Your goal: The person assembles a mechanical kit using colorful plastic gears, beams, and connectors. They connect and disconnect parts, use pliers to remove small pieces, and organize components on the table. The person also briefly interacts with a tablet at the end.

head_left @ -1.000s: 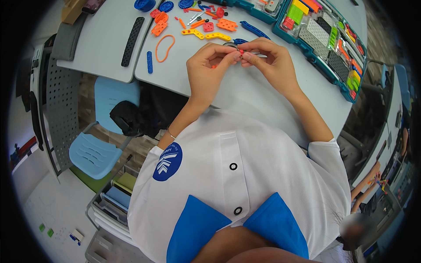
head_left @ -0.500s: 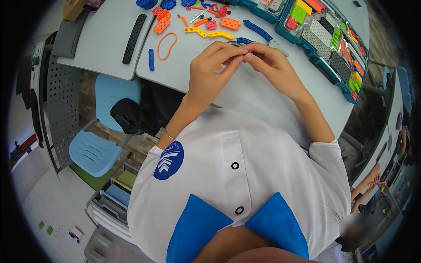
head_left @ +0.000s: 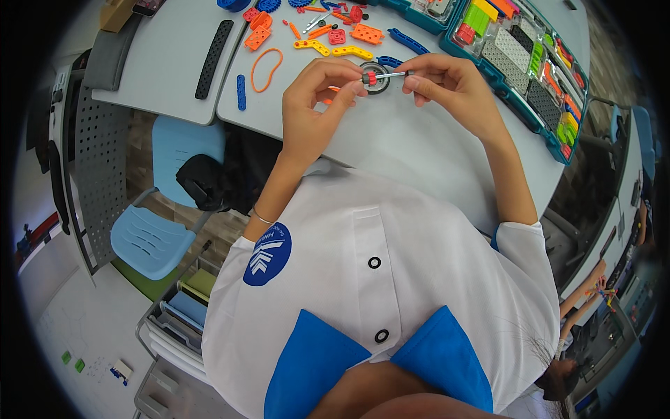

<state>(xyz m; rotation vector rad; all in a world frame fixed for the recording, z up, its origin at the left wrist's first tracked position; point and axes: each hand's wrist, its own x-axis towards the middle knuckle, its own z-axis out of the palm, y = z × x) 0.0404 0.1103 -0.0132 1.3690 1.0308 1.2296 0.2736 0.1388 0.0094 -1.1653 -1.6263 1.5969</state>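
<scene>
Over the near part of the table, both my hands hold a short metal axle [head_left: 391, 75] level between them. My left hand [head_left: 314, 98] pinches its left end, where a small red and dark connector [head_left: 370, 77] sits. On the other end, my right hand [head_left: 450, 87] grips a small dark piece [head_left: 410, 72] between thumb and index finger. Just behind the axle is a grey wheel with a dark rim [head_left: 379, 85], partly covered by the axle and fingers. An orange part [head_left: 333, 89] shows partly by my left fingers; the rest of it is hidden.
Yellow angled beams [head_left: 352, 52], blue curved beams [head_left: 408, 40], an orange block [head_left: 368, 33] and an orange rubber band [head_left: 266, 70] lie beyond my hands. At the right stands an open teal case [head_left: 520, 108] of coloured parts. A long black perforated strip [head_left: 213, 59] lies left.
My hands have moved apart from their close pinch. The metal axle now shows between them, and the wheel behind is more visible.
</scene>
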